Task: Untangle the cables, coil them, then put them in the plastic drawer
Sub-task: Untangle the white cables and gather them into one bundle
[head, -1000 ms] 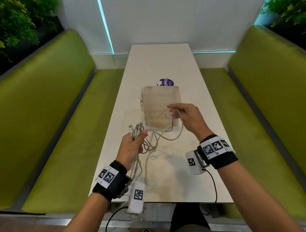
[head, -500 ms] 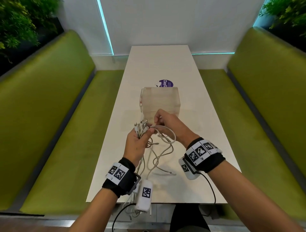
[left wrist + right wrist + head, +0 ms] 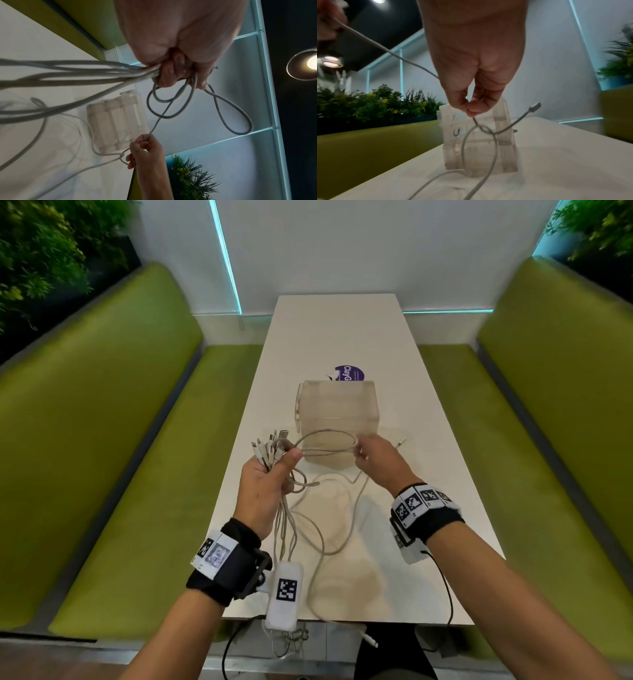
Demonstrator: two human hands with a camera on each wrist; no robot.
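Left hand (image 3: 265, 487) grips the bunched cables (image 3: 270, 451) above the bench (image 3: 342, 337); right hand (image 3: 378, 462) pinches one strand pulled sideways, before the plastic drawer (image 3: 337, 412) standing behind

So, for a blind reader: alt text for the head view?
Left hand grips a bundle of white cables while the right hand pinches one loop above a white table, before a clear plastic drawer.

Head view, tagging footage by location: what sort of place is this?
Probably a cafe or lounge booth: green padded benches flank a long white table, with planters behind them and a branded sticker on the tabletop.
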